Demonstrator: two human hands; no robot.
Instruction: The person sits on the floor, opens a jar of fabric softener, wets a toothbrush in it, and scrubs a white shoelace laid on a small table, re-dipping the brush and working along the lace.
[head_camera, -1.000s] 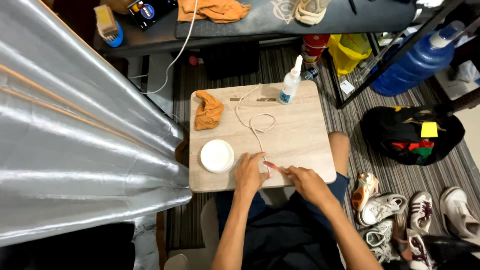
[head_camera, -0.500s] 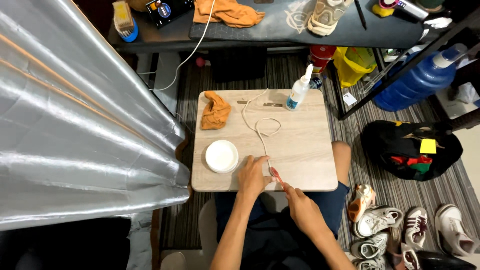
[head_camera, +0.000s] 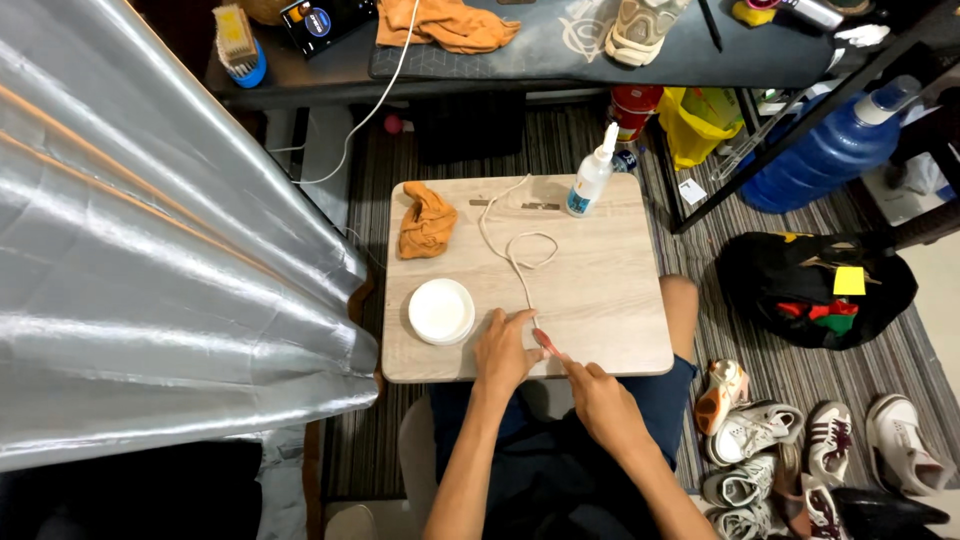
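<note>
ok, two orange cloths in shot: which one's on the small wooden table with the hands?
The crumpled orange cloth at the table's far left corner, above the white round dish. The other orange cloth lies spread on the dark bench beyond.

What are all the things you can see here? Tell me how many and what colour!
Small table: 1, pale wood, over the lap.
White cord: 1, looped mid-table.
Orange cloth: 1, table's far left.
Round lid: 1, white, table's near left.
Squeeze bottle: 1, white, far edge.
Red tool: 1, thin, near edge.
Water jug: 1, blue, on floor.
Shoes: several, mostly white, on floor.
Left hand: pressing the cord's end.
Right hand: holding the red tool.
</note>
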